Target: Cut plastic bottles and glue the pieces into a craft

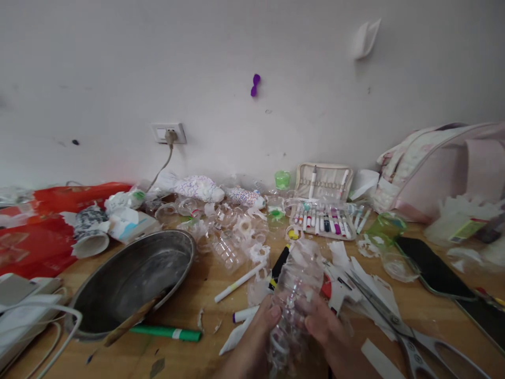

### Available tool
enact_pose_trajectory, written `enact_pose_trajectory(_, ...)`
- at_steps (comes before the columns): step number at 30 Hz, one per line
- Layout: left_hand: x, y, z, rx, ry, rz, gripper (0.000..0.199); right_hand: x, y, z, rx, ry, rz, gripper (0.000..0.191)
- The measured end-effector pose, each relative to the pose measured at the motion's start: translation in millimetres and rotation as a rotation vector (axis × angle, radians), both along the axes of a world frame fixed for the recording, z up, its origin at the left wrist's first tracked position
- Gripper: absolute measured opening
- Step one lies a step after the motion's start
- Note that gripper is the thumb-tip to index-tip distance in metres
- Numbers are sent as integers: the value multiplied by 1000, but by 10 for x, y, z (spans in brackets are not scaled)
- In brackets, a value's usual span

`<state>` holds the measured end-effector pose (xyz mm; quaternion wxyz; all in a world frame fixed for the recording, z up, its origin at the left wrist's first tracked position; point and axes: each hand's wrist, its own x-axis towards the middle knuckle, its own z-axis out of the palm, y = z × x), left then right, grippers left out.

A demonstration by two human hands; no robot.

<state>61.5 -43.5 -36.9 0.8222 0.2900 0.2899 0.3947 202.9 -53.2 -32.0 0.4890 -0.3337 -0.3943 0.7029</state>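
Between my two hands, just above the near middle of the table, is a clear plastic bottle (296,273), its ridged body tilted away from me. My left hand (263,327) grips it from the left side, thumb pressed on the plastic. On the other side my right hand (320,322) holds it too, slightly blurred. Behind the bottle lies a black and yellow tool (280,266), partly covered. A white marker (240,281) rests left of it. To the right are large metal scissors (398,323) on scraps of white paper (374,284).
A dark metal basin (185,247) with a brush (132,321) across its rim stands left, a green marker (168,332) beside it. Clear plastic pieces (226,247) litter the middle. Farther back are a marker case (323,184) and a pink bag (437,168). A phone (434,266) lies right.
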Motion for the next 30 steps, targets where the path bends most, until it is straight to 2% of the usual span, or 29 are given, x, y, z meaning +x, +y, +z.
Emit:
enact_pose_trajectory(6,9,6,-69,-39,-32,12,55,45,53,-39,-30,20,-29,59)
enact_pose_trajectory(10,25,7,-95,-51,-22,41,49,50,41,-59,-29,52,-33,54)
enact_pose_trajectory(17,-4,-23,-50,-52,7,57,46,27,0,11,-32,-2,-72,45)
enact_pose_trajectory(24,60,-28,-8,-66,-47,87,51,30,71,-40,-57,179,35,53)
enact_pose_trajectory(30,53,-34,8,-73,-18,39,47,13,45,61,-14,215,134,51)
